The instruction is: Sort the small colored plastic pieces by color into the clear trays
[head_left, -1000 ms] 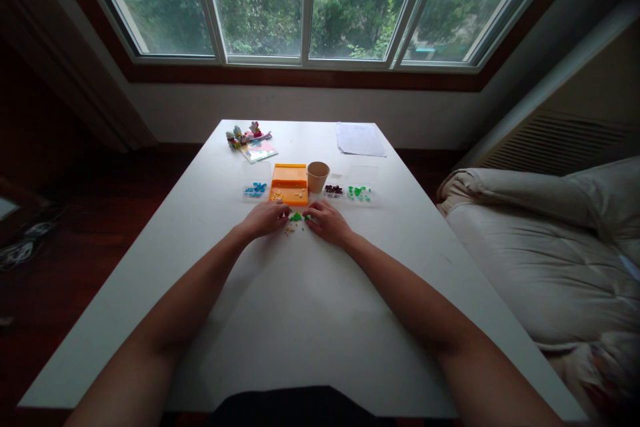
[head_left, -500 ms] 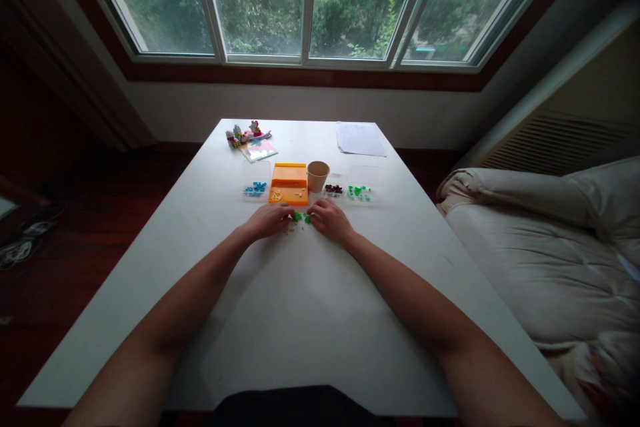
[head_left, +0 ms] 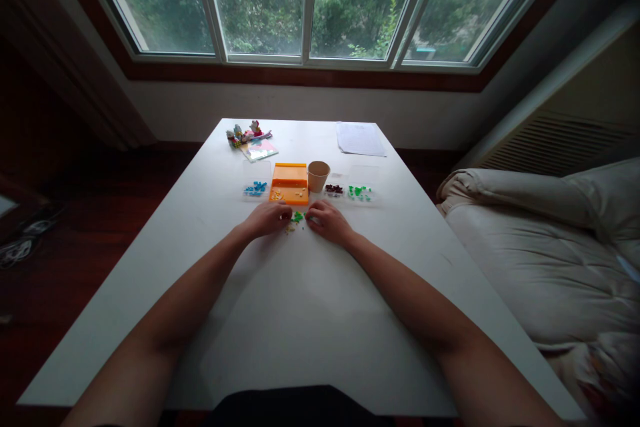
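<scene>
Small green pieces (head_left: 298, 217) lie in a cluster on the white table between my two hands. My left hand (head_left: 270, 219) is just left of them, its fingers curled and closed; what they hold, if anything, is hidden. On the other side my right hand (head_left: 327, 219) rests with fingers bent together close to the pieces, and I cannot make out what is in them. Tiny yellowish bits (head_left: 289, 229) are scattered just in front of the green cluster. Right behind the hands stands an open orange case (head_left: 290, 175) with small pale yellow pieces in its near half.
A brown paper cup (head_left: 319, 177) stands beside the case. Clear boxes hold blue pieces (head_left: 256, 189), dark red pieces (head_left: 334, 189) and green pieces (head_left: 359, 193). Farther back are small figurines (head_left: 237, 136) and paper sheets (head_left: 360, 139). A padded sofa (head_left: 525, 253) flanks the table's right side.
The green pieces, before at the fingertips of both hands, now show as one cluster in the gap. My left hand has drawn slightly left; the right has hardly moved.
</scene>
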Demonstrator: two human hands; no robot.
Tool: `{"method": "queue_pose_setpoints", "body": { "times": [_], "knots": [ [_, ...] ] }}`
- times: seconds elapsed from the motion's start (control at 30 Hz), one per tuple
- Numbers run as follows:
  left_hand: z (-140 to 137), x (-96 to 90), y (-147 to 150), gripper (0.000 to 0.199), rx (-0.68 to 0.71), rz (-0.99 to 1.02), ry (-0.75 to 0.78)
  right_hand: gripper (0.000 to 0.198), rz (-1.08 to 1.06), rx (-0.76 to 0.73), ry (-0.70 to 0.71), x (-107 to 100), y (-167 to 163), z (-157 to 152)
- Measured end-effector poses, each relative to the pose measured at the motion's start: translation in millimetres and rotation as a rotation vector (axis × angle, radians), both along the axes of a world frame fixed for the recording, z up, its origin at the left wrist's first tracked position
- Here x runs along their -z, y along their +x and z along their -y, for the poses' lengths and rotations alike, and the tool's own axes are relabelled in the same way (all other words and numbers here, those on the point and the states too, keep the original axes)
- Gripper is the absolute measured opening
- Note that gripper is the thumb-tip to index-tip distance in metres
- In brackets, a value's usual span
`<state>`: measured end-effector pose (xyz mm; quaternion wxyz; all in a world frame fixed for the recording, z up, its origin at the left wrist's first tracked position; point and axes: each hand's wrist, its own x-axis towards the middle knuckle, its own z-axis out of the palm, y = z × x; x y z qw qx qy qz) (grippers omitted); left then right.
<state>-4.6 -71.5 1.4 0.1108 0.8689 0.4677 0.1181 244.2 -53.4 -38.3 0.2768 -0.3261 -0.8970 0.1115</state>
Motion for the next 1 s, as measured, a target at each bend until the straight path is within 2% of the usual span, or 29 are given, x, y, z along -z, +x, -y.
{"method": "queue_pose_setpoints", "body": {
  "times": [0.2, 0.6, 0.77, 1.0],
  "knots": [
    [2.7, 6.1, 8.2, 0.016, -0.012, 0.049, 0.005, 0.019, -0.016, 0.020, 0.029, 2.4, -1.1, -1.5],
    [-3.7, 15.7, 7.1, 0.017, -0.135, 0.109, 0.074, 0.035, 0.038, -0.156, 0.147, -2.8, -6.7, 4.6],
    [-3.9, 18.7, 7.5, 0.018, -0.142, 0.119, 0.073, 0.032, 0.097, -0.191, 0.173, -2.4, -10.9, 7.7],
    [-4.2, 18.7, 7.5, 0.017, -0.143, 0.130, 0.073, 0.027, 0.144, -0.163, 0.188, -7.1, -10.3, 9.0]
  ]
}}
